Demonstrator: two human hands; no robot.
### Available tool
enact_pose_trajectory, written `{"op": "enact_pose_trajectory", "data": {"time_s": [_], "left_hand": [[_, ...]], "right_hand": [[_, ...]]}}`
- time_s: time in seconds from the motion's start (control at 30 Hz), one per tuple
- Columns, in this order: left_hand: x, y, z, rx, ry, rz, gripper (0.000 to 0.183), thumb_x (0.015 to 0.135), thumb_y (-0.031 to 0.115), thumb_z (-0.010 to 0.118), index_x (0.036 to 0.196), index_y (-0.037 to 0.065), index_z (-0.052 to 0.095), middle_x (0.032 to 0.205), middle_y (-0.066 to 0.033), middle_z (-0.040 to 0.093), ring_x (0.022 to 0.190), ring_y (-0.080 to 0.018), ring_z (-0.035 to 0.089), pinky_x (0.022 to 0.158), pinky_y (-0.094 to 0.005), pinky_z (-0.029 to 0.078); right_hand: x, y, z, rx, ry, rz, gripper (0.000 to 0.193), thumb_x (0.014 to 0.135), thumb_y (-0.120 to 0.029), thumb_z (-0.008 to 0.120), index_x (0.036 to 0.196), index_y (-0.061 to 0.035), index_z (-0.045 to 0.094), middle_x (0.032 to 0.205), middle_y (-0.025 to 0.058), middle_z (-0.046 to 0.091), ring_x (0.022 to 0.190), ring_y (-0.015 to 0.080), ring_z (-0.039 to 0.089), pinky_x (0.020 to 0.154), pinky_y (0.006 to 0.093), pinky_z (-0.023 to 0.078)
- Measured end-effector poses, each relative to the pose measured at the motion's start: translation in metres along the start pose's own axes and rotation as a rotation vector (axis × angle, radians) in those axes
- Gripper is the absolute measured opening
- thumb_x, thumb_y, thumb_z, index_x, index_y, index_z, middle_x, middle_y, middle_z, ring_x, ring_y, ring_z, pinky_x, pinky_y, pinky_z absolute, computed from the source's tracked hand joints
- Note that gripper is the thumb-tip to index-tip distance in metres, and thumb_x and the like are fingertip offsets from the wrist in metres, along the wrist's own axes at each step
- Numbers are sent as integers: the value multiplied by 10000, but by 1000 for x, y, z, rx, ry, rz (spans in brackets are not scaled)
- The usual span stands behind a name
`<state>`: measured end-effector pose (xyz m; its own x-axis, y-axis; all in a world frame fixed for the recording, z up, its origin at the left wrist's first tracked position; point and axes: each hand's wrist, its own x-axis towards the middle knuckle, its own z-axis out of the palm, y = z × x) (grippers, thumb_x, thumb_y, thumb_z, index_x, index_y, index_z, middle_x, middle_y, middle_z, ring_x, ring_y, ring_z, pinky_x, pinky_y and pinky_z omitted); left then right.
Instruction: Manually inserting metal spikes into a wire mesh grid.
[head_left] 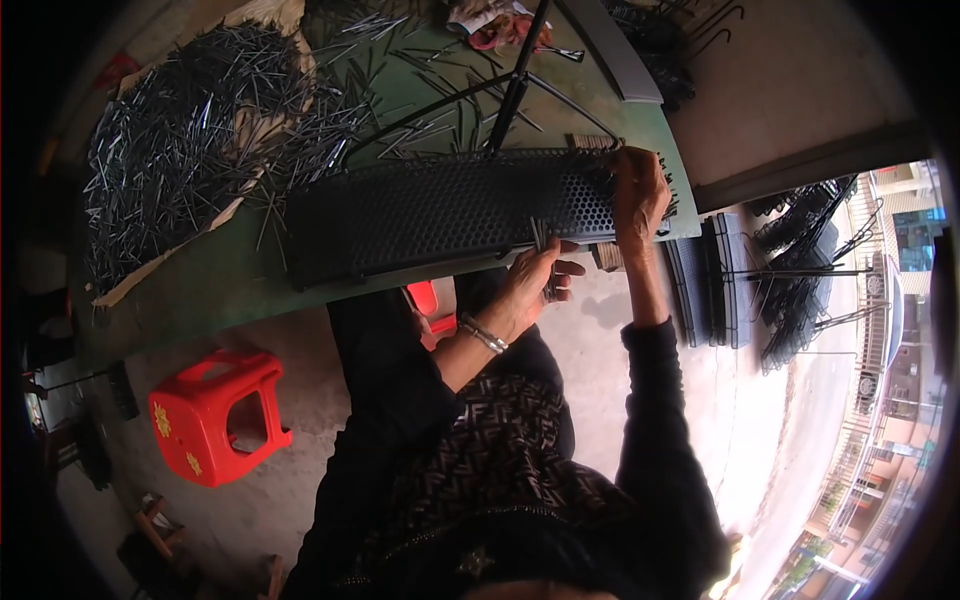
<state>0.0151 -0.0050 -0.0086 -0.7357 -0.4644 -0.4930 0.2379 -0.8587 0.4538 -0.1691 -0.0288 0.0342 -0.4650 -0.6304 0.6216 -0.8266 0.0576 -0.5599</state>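
A long black perforated metal panel (pixel 450 212), full of round holes, lies along the front of the green table (pixel 190 275). At the panel's near edge, my left hand (pixel 532 283) holds a few thin metal rods (pixel 541 233) pinched upright between thumb and fingers. My right hand (pixel 640 197) is at the panel's right end with its fingers closed and bent down toward the holes. Whatever those fingers hold is hidden by the hand. Dark rod ends (pixel 669 185) stick out in a row beside it at the panel's end.
A big heap of dark thin rods (pixel 190 140) lies on torn cardboard at the left, with loose ones scattered rightward. A black metal stand (pixel 515 90) rises behind the panel. Dark panels (pixel 730 280) stack at the right. A red stool (pixel 215 415) stands at lower left.
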Motion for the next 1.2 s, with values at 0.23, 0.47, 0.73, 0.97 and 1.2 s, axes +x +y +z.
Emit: {"op": "enact_pose_trajectory", "data": {"time_s": [0.23,0.47,0.73,0.97,1.2], "left_hand": [[10,-9,-16,62,1,113,316,1019,314,488,1085,40,630,914,-124,680,675,-131,606,607,-293,530],[-11,6,6,92,71,16,319,1027,324,460,1105,64,627,904,-123,681,705,-153,636,610,-314,548],[5,-10,-11,12,35,83,324,1027,320,465,1121,43,603,876,-115,676,651,-121,587,538,-266,481],[-7,0,-2,62,37,107,343,1012,339,502,1093,29,623,825,-76,659,644,-103,562,513,-232,427],[-10,2,3,47,-12,171,339,993,349,543,1062,39,661,759,-73,661,592,-75,525,468,-212,355]], "right_hand": [[0,6,5,-122,-46,-54,145,934,-159,561,961,-36,633,772,106,689,687,226,670,661,328,499],[13,-2,0,-85,-212,25,148,917,-144,562,940,-22,642,782,119,687,725,242,681,682,332,504],[7,5,9,-261,-291,-71,165,907,-207,585,993,-102,678,889,118,648,831,294,646,739,392,497],[3,-7,1,-452,-135,-224,160,912,-198,581,1007,-153,702,912,108,624,866,314,606,737,415,482],[-1,4,-4,-516,-254,-186,199,931,-229,569,1017,-121,712,927,136,640,881,316,615,759,406,484]]}}
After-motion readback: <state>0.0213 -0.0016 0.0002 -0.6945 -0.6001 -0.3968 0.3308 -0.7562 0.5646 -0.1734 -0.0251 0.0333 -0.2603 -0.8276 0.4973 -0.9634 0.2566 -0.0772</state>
